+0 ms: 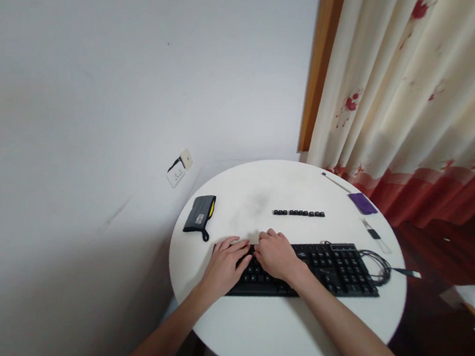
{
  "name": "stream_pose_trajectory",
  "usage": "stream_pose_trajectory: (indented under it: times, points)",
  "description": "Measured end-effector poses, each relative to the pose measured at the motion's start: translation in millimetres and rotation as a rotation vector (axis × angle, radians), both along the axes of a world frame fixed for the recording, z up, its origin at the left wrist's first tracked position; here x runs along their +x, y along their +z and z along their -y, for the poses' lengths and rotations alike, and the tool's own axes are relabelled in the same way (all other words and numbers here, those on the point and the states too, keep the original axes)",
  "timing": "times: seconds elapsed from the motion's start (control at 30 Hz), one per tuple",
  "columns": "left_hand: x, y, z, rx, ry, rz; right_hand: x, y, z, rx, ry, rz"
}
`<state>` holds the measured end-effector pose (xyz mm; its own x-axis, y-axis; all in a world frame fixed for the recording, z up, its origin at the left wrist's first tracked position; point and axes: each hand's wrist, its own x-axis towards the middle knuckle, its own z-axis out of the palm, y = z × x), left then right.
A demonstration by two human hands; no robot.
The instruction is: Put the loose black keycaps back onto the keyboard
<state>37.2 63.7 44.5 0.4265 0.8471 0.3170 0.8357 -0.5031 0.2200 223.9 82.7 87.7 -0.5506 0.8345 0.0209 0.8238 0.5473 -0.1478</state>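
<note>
A black keyboard point(325, 273) lies across the front half of a round white table. My left hand point(228, 260) rests over its left end, fingers stretched out across the upper keys. Beside it, my right hand point(275, 255) is closed, its fingertips bent down at the keyboard's back row. What those fingertips hold, if anything, is hidden behind the hand. Behind the keyboard, several loose black keycaps point(299, 213) stand in a line. The keyboard's coiled cable point(381, 269) lies at its right end, with the plug reaching over the table edge.
On the white table point(270, 342), a dark grey pouch point(200, 214) lies at the left. To the right are a thin brush point(336, 182), a purple cloth point(362, 203) and a wire keycap puller point(374, 234). A wall with a socket point(175, 174) borders the left; a curtain point(381, 120) hangs behind.
</note>
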Motion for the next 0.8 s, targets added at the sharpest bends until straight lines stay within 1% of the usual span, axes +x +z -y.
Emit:
stream_pose_trajectory:
  times: [0.23,0.37,0.47,0.53,0.67,0.8]
  points:
    - [0,-6.4,3,-0.010,0.012,-0.013,5,-2,-2,-0.031,0.007,-0.031]
    - [-1,-13.1,6,0.012,0.009,-0.007,9,-6,-9,-0.096,-0.005,-0.137]
    - [-2,-15.8,8,0.017,0.013,0.002,13,-12,-17,-0.139,-0.043,-0.228]
    - [-1,-14.9,11,0.030,0.042,0.025,15,-17,-22,-0.142,-0.079,-0.259]
    - [4,-9.2,18,0.072,0.125,0.086,13,-25,-24,-0.100,-0.143,-0.308]
    - [10,-5.4,23,0.063,0.142,0.092,4,-29,-20,-0.084,-0.208,-0.298]
